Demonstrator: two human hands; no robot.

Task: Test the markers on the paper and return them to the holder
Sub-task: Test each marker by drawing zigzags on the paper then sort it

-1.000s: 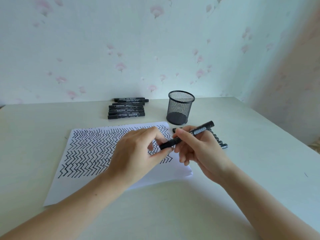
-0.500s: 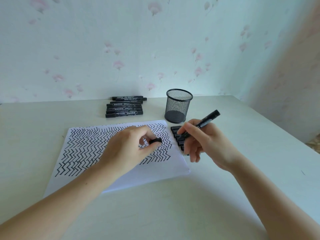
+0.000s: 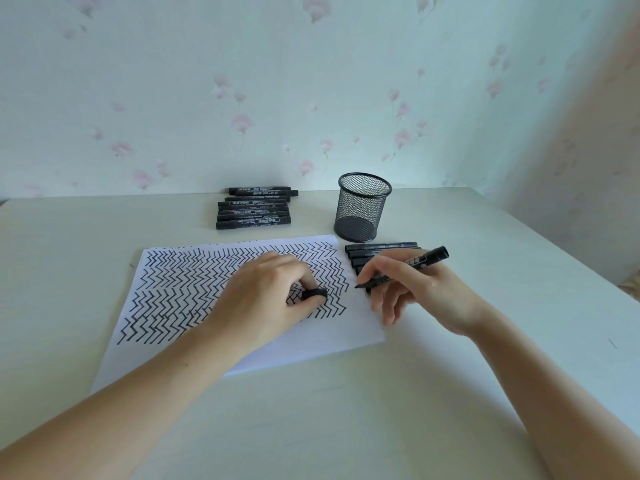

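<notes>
Holding an uncapped black marker (image 3: 407,267) in a writing grip, the right hand (image 3: 420,289) has thumb and forefinger pinched round the barrel, nib angled down just off the right edge of the paper (image 3: 304,344). Can't tell if the nib touches anything. Left hand (image 3: 263,299) rests on the sheet with the marker's cap (image 3: 314,293) pinched between its curled fingers. Paper's mostly covered in black zigzag lines. Behind the right hand there's a row of markers (image 3: 379,249) lying flat, touching each other, and just past those stands the black mesh holder (image 3: 363,206). Another marker pile (image 3: 254,207) lies left of the holder on the tabletop (image 3: 450,393).
</notes>
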